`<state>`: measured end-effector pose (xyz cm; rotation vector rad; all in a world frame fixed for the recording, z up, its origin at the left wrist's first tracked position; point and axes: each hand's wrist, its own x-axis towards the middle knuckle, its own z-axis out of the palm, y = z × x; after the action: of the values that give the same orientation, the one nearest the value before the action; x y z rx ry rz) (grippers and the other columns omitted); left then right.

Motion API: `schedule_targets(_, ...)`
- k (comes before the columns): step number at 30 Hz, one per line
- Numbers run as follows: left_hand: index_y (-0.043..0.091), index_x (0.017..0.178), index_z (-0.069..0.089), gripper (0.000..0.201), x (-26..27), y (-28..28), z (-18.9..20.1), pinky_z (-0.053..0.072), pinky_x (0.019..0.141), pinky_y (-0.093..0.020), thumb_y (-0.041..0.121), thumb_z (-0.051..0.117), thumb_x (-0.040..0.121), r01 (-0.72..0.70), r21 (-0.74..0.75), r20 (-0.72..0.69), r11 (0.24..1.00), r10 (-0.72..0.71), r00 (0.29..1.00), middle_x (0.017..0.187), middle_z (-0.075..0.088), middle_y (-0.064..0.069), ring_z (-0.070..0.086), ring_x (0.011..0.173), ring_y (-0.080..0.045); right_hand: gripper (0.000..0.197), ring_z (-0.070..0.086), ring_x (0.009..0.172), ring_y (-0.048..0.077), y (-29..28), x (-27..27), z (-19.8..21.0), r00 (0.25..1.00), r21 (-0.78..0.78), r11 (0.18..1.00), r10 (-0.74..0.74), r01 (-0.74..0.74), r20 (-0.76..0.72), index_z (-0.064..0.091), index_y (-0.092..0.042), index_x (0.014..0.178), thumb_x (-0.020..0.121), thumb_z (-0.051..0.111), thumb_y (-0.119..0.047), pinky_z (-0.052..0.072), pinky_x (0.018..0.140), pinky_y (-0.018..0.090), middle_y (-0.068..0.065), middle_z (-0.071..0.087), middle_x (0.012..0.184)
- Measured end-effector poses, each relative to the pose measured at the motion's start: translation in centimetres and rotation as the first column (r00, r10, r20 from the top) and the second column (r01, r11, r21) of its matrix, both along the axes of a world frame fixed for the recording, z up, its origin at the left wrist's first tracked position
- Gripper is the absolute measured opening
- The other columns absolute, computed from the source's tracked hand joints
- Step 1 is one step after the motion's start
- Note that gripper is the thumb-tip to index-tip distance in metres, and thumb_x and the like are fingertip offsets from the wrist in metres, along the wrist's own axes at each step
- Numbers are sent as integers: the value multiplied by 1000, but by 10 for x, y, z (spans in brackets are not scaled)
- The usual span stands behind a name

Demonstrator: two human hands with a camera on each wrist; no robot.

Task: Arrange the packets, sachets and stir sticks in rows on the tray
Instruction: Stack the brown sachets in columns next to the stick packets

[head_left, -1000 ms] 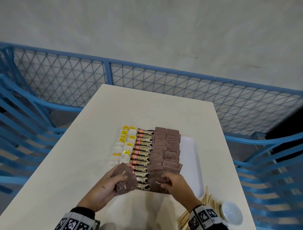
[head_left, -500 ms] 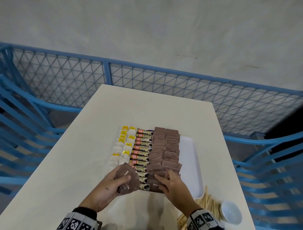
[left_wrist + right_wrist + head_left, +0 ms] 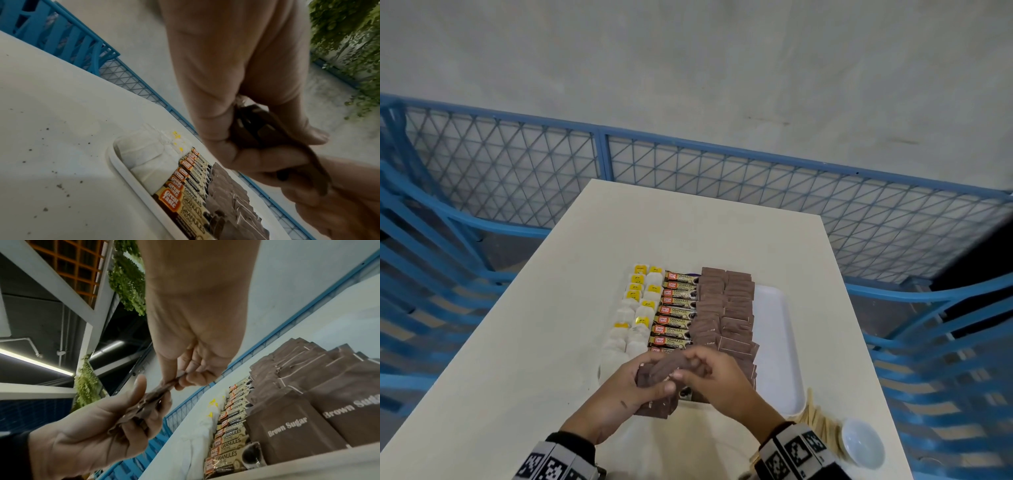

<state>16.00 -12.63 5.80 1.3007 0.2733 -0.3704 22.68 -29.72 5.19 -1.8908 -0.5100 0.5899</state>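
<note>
- Coffee sticks read "Great Taste GRANULES"; brown packets read "Brown Sugar", in rows on tray.
- L hand grips a stack of brown packets over tray's near edge.
- R hand fingertips pinch top packet of stack.
- Stir sticks + cup at table's near-right corner.

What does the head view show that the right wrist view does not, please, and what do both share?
Only the head view shows the pale wooden stir sticks and small white bowl on the table, beside the white plastic tray. Only the right wrist view makes the "Brown Sugar" print readable on the brown paper sachets. Both show the left hand holding a bunch of them while the right hand pinches one.
</note>
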Motion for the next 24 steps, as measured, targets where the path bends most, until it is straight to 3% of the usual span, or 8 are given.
schedule_targets(3, 13, 119, 57, 47, -2, 1, -1, 54, 79, -42, 16, 75, 76, 51, -21, -14, 998, -51, 999, 90, 68, -19, 65, 84, -33, 16, 54, 67, 6, -6, 4, -2, 995, 4, 998, -55, 55, -78, 60, -29, 88, 80, 72, -20, 47, 64, 22, 3, 62, 80)
schedule_targets(6, 16, 120, 57, 50, -3, 2, -4, 54, 85, -46, 8, 65, 71, 64, -16, -27, 998, -64, 998, 97, 69, -18, 65, 89, -30, 12, 57, 57, 5, -15, 5, -1, 969, 96, 988, -94, 118, -227, 57, -13, 87, 83, 67, -8, 50, 56, 20, 0, 62, 74)
schedule_targets(8, 18, 118, 57, 50, -2, 3, -7, 53, 88, -47, 5, 60, 70, 46, 6, -37, 999, -46, 998, 99, 70, -14, 66, 92, -26, 10, 61, 61, 10, -25, 6, -1, 951, 130, 977, -127, 169, -282, 56, -7, 89, 84, 65, -4, 52, 59, 23, 3, 64, 76)
schedule_targets(12, 19, 118, 58, 50, -3, 6, -11, 54, 83, -41, 7, 63, 69, 20, 27, -43, 999, -19, 999, 96, 72, -5, 66, 89, -18, 10, 67, 68, 17, -53, 10, -9, 901, 119, 932, -290, 342, -322, 56, -1, 89, 83, 63, 2, 54, 63, 22, 10, 66, 80)
schedule_targets(15, 18, 117, 59, 50, -3, 6, -12, 54, 77, -37, 7, 65, 69, 15, 43, -38, 999, -14, 999, 95, 72, -3, 66, 88, -15, 10, 60, 61, 11, -75, 13, -20, 895, -11, 920, -385, 392, -226, 59, -4, 87, 81, 67, -1, 48, 57, 17, 1, 63, 70)
schedule_targets(18, 18, 117, 59, 47, -3, 6, -11, 55, 76, -36, 0, 68, 75, 33, 69, -37, 997, -31, 999, 96, 72, -5, 67, 88, -16, 13, 52, 61, 8, -91, 15, -33, 922, -210, 912, -377, 352, -90, 62, -15, 80, 78, 72, -8, 40, 55, 13, -11, 56, 58)
schedule_targets(21, 16, 115, 59, 38, -2, 5, -10, 54, 68, -32, -6, 63, 83, 35, 86, -44, 996, -31, 999, 93, 73, -4, 68, 83, -14, 15, 46, 62, 6, -96, 13, -43, 942, -361, 879, -335, 312, -2, 60, -21, 77, 77, 73, -13, 36, 57, 13, -9, 52, 66)
schedule_targets(24, 16, 113, 60, 43, -1, 4, -7, 54, 65, -30, 6, 73, 74, 14, 102, -29, 995, -11, 1000, 93, 73, -2, 68, 80, -14, 23, 42, 60, 6, -93, 11, -49, 955, -463, 838, -290, 288, 69, 50, -22, 70, 77, 71, -16, 33, 54, 13, -7, 49, 69)
